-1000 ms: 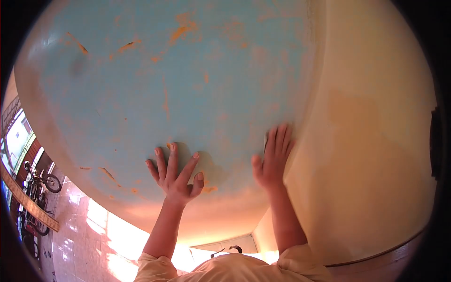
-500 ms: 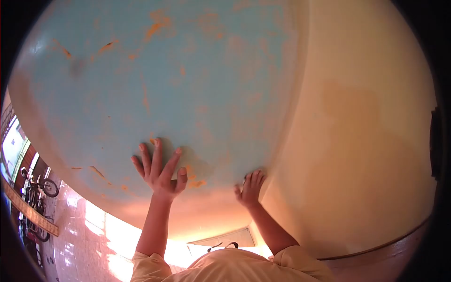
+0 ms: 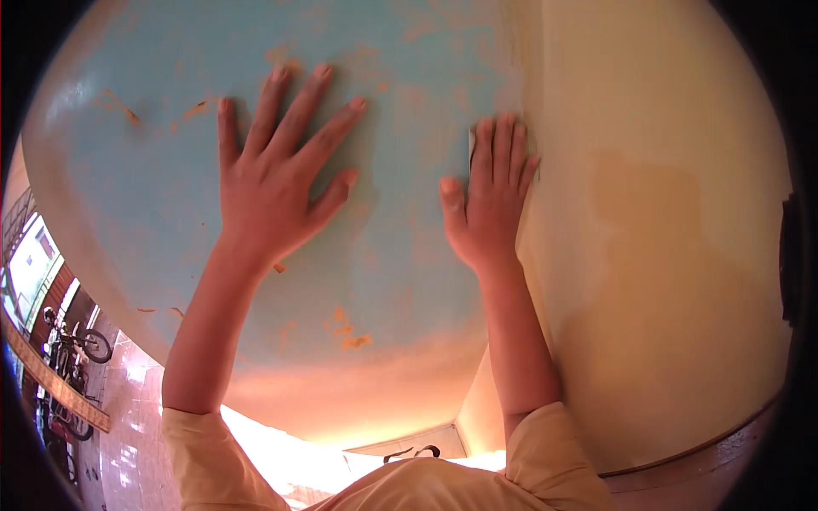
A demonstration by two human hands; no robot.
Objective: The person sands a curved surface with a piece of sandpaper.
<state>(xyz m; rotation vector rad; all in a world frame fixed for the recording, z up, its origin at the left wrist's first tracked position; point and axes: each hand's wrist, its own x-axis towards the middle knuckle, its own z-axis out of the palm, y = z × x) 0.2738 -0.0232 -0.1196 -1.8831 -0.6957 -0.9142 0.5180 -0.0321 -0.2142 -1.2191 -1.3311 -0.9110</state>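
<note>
The blue wall [image 3: 417, 247] fills the left and middle of the scene; the cream wall [image 3: 648, 341] meets it at right. Both hands have moved farther up the blue wall, so contact is now on its far part. The left hand [image 3: 268, 187] lies there with fingers spread wide. The right hand [image 3: 492, 204], fingers close together, is near the corner, over a thin flat piece [image 3: 471, 149]; whether it grips this, I cannot tell.
</note>
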